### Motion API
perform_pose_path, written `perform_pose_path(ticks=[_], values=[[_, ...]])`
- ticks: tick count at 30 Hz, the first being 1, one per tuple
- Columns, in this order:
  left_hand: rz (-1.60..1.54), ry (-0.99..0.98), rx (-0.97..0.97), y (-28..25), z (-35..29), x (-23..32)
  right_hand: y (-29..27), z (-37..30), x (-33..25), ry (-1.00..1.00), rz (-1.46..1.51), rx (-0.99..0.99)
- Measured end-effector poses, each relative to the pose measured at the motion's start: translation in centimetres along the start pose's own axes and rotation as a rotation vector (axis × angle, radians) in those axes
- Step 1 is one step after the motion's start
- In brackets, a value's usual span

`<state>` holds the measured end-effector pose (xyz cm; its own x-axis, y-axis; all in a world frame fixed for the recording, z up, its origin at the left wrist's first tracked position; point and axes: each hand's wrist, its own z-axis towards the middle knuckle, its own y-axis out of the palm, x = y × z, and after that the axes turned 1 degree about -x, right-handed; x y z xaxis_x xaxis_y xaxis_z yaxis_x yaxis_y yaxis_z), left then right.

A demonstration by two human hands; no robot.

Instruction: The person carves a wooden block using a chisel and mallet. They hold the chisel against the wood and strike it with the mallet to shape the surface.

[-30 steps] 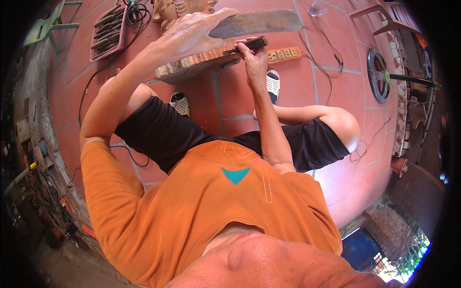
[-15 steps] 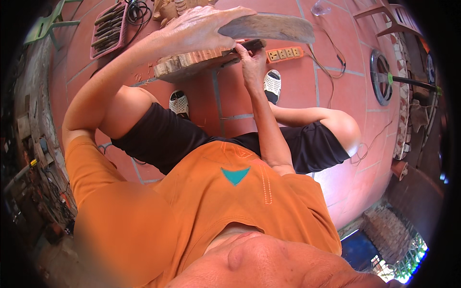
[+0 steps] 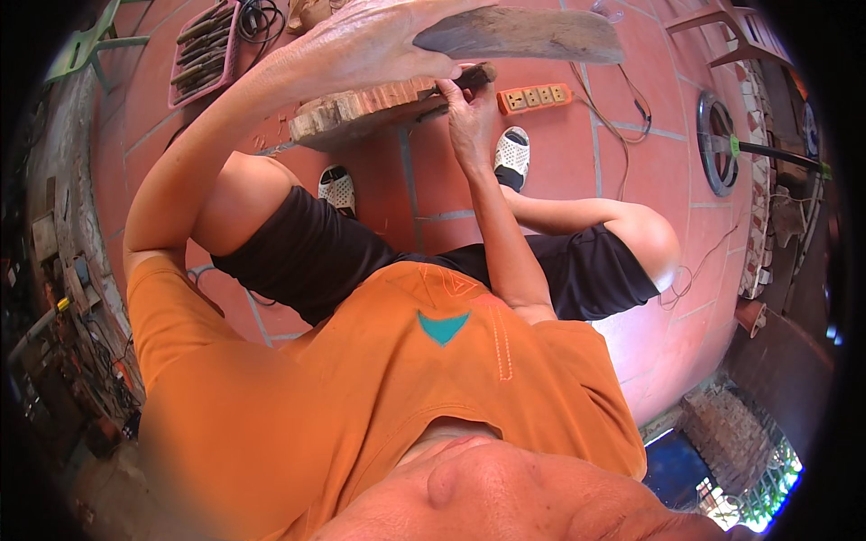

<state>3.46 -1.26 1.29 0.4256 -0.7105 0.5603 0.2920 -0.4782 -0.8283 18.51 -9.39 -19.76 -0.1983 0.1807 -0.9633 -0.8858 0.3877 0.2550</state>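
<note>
My left hand (image 3: pixel 379 45) is closed round the narrow end of a flat wooden bat (image 3: pixel 532 34), whose broad blade points right. Just below the bat, my right hand (image 3: pixel 471 113) grips a chisel (image 3: pixel 476 76) by its dark, worn handle; its working end is mostly hidden by my left hand. Both tools are over the right part of a thick wooden slab (image 3: pixel 347 117) with a rough, ridged edge. Beyond my left hand, part of a brown wooden piece (image 3: pixel 309 14) shows at the top edge.
A pink basket (image 3: pixel 227 70) of several dark-handled tools stands far left beside a coiled black cable (image 3: pixel 262 22). An orange power strip (image 3: pixel 534 98) lies right of my right hand, its cord running over red floor tiles. Farther right are a round metal base (image 3: pixel 716 144) and a brown chair (image 3: pixel 735 32).
The bat has moved up and right, with my left hand shifting slightly upward. My right hand still grips the chisel in nearly the same place.
</note>
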Motion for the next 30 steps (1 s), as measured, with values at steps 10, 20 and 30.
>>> perform_pose_path(ticks=[10, 20, 30], values=[[0.156, -0.027, -0.150, -0.3, 0.1, -1.1, 0.2, 0.0, 0.4, -0.022, -0.153, -0.017], [0.311, 0.026, -0.015, 2.8, -0.1, -3.1, 0.2, 0.2, 0.4, -0.073, -0.219, -0.024], [0.194, -0.128, -0.090, -0.2, -0.6, -1.8, -0.3, 0.6, 0.9, 0.076, 0.102, 0.001]])
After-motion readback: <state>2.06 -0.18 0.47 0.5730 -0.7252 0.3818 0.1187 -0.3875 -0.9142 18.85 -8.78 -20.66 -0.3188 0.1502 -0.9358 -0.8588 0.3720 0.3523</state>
